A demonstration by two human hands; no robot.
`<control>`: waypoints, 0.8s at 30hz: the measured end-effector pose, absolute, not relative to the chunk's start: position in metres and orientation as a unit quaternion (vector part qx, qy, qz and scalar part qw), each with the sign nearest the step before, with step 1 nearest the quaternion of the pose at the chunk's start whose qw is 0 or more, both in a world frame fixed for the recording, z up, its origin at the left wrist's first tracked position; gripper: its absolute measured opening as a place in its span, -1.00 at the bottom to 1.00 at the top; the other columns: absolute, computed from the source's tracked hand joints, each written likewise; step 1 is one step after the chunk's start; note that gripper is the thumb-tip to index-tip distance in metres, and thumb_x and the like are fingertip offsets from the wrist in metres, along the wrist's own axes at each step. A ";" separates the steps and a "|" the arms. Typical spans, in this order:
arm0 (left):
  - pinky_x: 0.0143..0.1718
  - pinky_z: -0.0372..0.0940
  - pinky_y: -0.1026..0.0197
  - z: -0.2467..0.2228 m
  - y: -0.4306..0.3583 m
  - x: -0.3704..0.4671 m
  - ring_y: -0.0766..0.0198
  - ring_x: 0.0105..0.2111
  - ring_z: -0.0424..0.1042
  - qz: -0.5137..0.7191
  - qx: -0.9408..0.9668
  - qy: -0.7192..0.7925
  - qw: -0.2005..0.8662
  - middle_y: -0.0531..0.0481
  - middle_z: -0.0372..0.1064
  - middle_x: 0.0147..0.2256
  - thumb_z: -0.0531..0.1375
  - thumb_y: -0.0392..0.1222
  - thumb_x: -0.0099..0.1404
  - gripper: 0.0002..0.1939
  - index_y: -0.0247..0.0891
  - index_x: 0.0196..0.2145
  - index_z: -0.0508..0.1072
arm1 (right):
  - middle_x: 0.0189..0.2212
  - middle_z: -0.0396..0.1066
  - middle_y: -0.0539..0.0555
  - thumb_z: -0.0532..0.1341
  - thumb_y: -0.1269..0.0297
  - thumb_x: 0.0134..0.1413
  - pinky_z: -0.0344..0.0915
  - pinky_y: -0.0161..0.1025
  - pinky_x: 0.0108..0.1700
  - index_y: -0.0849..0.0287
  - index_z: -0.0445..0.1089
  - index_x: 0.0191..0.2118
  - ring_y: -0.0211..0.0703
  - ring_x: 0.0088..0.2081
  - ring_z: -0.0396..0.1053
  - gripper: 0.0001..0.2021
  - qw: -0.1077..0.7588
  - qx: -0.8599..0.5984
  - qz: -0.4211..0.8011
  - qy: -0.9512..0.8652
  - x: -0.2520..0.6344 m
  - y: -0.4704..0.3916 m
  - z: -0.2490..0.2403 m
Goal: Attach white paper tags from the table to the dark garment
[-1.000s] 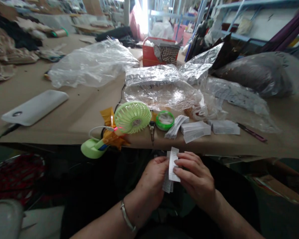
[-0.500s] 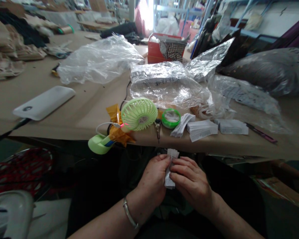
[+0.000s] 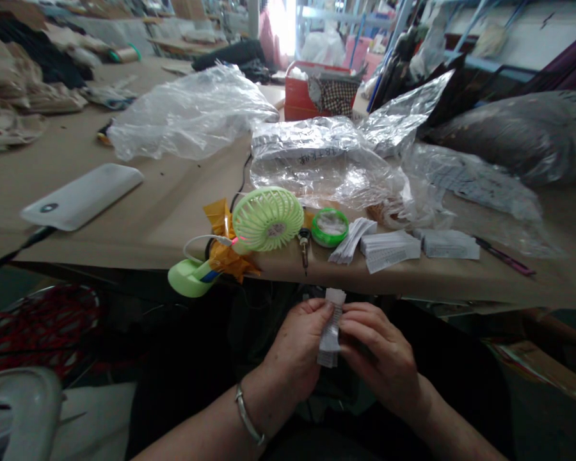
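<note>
My left hand [image 3: 295, 346] grips a thin stack of white printed paper labels [image 3: 332, 333], its thumb pressed on top. The stack points away from me, below the table's front edge. At its right edge is my right hand [image 3: 381, 352], fingers bent and fingertips against the labels; its thumb is mostly hidden. On the table just ahead lie more label piles: a slanted one [image 3: 352, 241], a fanned middle one [image 3: 390, 250] and one at the right [image 3: 450, 244]. A round green tub [image 3: 329, 228] with something whitish inside stands left of them.
A light-green fan [image 3: 269, 221] is fixed with brown tape at the table edge, beside a small pointed tool [image 3: 304, 250]. A white power bank [image 3: 84, 195] lies left, purple-handled tweezers or snips [image 3: 506, 257] right. Clear plastic bags [image 3: 317, 160] and a red box [image 3: 297, 99] sit behind.
My right hand has shifted slightly right and its fingers have drawn back from over the labels to their edge, showing more of the stack. My left hand keeps its hold.
</note>
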State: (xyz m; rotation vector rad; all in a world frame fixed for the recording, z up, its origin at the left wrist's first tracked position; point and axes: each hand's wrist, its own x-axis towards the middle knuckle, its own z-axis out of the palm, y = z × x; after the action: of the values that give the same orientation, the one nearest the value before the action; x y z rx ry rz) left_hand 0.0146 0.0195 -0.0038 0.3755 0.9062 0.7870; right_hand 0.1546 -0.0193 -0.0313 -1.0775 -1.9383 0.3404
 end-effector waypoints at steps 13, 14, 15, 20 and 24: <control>-0.60 0.22 0.38 -0.005 0.007 0.008 0.42 -0.63 0.36 0.246 0.240 0.384 0.857 -0.07 0.45 -0.47 0.20 -0.09 0.21 -0.75 -0.39 -0.34 0.46 | -0.42 0.43 -0.04 0.42 0.22 -0.21 0.32 -0.42 -0.48 0.14 0.40 -0.05 -0.41 -0.56 0.31 -0.50 0.361 -0.299 0.777 -0.421 0.176 0.015 -0.039; -0.60 0.22 0.38 -0.005 0.007 0.007 0.43 -0.63 0.35 0.243 0.244 0.383 0.857 -0.08 0.45 -0.46 0.19 -0.09 0.22 -0.74 -0.40 -0.35 0.46 | -0.35 0.44 -0.01 0.42 0.22 -0.22 0.31 -0.43 -0.49 0.14 0.42 -0.08 -0.41 -0.55 0.31 -0.52 0.364 -0.290 0.783 -0.412 0.176 0.015 -0.041; -0.60 0.22 0.39 -0.005 0.007 0.007 0.44 -0.64 0.34 0.239 0.249 0.383 0.857 -0.08 0.44 -0.46 0.18 -0.09 0.23 -0.74 -0.40 -0.36 0.47 | -0.25 0.44 0.04 0.42 0.22 -0.23 0.31 -0.43 -0.49 0.14 0.44 -0.12 -0.39 -0.52 0.34 -0.56 0.368 -0.287 0.786 -0.406 0.175 0.016 -0.042; -0.61 0.21 0.39 -0.006 0.007 0.009 0.45 -0.65 0.31 0.236 0.261 0.385 0.853 -0.08 0.43 -0.48 0.19 -0.08 0.22 -0.72 -0.41 -0.40 0.48 | -0.07 0.38 0.12 0.43 0.24 -0.23 0.37 -0.35 -0.35 0.18 0.47 -0.27 -0.24 -0.30 0.43 -0.69 0.383 -0.298 0.784 -0.388 0.170 0.016 -0.045; -0.62 0.21 0.40 -0.007 0.007 0.010 0.45 -0.66 0.31 0.240 0.264 0.385 0.851 -0.07 0.43 -0.48 0.18 -0.09 0.22 -0.74 -0.39 -0.37 0.47 | -0.08 0.39 0.12 0.43 0.27 -0.24 0.38 -0.34 -0.34 0.19 0.47 -0.32 -0.22 -0.29 0.44 -0.72 0.390 -0.300 0.783 -0.380 0.168 0.016 -0.046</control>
State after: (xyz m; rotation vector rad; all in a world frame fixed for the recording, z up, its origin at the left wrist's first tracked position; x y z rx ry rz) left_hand 0.0097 0.0070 -0.0070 0.5563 0.8102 0.5047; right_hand 0.1678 0.0158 -0.0462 -0.7630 -0.9658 1.9900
